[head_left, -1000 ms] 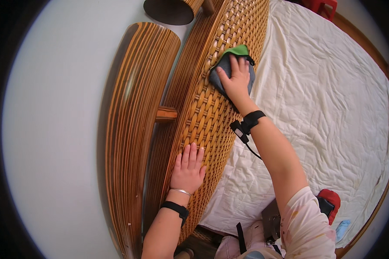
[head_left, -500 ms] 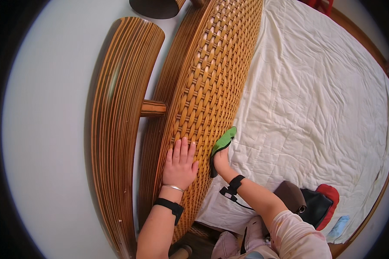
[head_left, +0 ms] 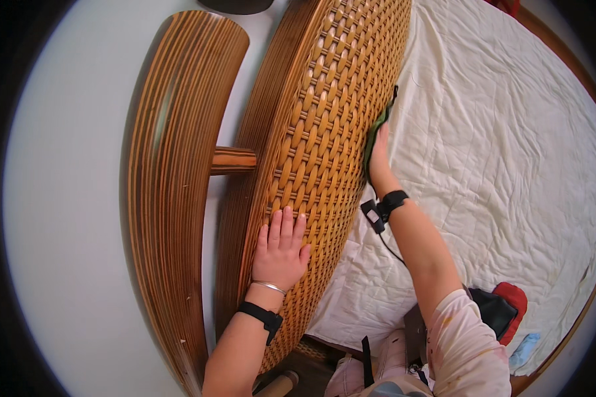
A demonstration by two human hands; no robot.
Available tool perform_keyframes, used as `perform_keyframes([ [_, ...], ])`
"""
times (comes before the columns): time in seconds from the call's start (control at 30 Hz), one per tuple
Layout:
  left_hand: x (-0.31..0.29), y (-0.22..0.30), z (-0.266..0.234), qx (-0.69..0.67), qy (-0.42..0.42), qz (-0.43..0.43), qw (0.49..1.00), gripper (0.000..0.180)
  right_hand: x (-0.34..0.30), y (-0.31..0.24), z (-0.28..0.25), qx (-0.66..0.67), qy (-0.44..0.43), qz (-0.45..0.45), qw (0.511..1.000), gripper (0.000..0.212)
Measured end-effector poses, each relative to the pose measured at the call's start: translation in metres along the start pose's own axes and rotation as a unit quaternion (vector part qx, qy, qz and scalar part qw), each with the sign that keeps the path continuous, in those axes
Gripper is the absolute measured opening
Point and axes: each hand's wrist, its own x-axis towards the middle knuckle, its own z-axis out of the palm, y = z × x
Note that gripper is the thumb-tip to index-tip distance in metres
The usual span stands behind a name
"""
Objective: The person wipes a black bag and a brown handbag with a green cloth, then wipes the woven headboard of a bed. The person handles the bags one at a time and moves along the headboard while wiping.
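Note:
My left hand (head_left: 281, 255) lies flat on the woven rattan panel (head_left: 324, 142), fingers spread and nothing in them. That panel is the curved headboard of a bed. Farther along, my right hand (head_left: 381, 162) presses a green cloth with a dark edge (head_left: 371, 147) against the panel's face, close to where it meets the bed. Its fingers are mostly hidden behind the cloth. Both wrists wear black straps; a small box with a cable hangs at the right one.
Left of the panel, a striped wooden rail (head_left: 169, 159) is joined to the frame by a short peg (head_left: 235, 161). A wrinkled white sheet (head_left: 490, 152) covers the bed at right. On it lie a black and red bag (head_left: 503, 308) and a light blue packet (head_left: 524, 351).
My right hand has slid the green cloth forward along the rattan, away from me, and the arm is more stretched out. My left hand stays flat in nearly the same place.

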Motion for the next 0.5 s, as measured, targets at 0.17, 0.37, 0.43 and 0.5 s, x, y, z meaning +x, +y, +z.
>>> perform_keyframes([
  [0.17,0.013,0.012,0.003,-0.01,0.014,0.007,1.0,0.067,-0.069,0.096,-0.053,0.213,0.051,0.207,0.954,0.064],
  [0.37,0.009,0.005,-0.002,0.011,0.003,0.006,1.0,0.069,-0.22,0.142,-0.037,0.189,0.039,0.272,0.943,0.06],
  [0.43,0.006,0.004,0.001,0.01,0.004,0.003,1.0,0.069,-0.255,0.14,-0.032,0.155,0.033,0.285,0.945,0.06],
  [0.5,0.005,0.004,0.001,0.006,-0.001,-0.002,1.0,0.069,-0.274,0.135,-0.025,0.092,0.023,0.262,0.96,0.06],
])
